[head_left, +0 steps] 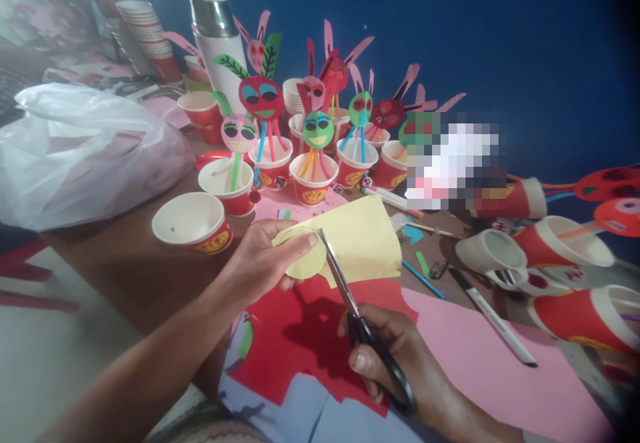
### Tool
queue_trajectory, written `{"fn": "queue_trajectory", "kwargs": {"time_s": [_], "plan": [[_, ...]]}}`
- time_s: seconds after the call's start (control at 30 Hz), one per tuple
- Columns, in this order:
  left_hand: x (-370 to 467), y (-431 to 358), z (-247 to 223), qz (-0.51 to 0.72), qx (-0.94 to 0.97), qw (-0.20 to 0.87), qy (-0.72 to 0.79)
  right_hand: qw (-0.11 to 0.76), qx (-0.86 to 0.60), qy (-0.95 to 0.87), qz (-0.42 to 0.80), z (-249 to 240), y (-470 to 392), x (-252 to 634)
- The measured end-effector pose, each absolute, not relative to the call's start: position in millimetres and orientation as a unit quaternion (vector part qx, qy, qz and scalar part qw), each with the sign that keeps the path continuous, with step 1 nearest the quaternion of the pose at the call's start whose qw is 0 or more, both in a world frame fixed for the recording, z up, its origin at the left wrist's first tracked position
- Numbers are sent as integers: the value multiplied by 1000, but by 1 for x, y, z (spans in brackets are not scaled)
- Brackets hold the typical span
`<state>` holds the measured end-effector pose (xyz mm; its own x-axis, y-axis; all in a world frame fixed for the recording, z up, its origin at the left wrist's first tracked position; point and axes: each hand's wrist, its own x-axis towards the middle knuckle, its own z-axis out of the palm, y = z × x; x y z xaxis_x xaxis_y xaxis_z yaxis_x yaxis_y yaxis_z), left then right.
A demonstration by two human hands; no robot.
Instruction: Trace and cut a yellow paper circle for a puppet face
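Between the thumb and fingers of my left hand (273, 253) is a yellow sheet of paper (365, 239), gripped at its left part. A drawn circle outline shows there, and its lower edge is cut round. My right hand (395, 356) holds scissors with black handles (383, 359), fingers in the loops. The blades point up and away, touching the paper at the right side of the circle, just beside my left thumb. Below both hands lies red paper (313, 336) with notched edges, on top of pale blue sheets (345, 423).
Red paper cups with paper faces on straws (313, 176) stand behind my hands. An uncovered cup (190, 219) and a white plastic bag (85, 156) are at left. Pink paper (480, 356), a marker (493, 316), a white mug (490, 256) and tipped cups (585, 316) lie right.
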<state>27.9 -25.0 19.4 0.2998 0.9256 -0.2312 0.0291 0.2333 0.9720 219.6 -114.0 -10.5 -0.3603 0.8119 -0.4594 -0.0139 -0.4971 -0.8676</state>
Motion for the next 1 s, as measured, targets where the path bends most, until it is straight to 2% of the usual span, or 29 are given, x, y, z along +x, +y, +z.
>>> {"fn": "queue_trajectory", "kwargs": {"time_s": [1.0], "plan": [[22, -21, 22, 278, 554, 620, 481, 289, -445, -459, 713, -9, -109, 224]]}}
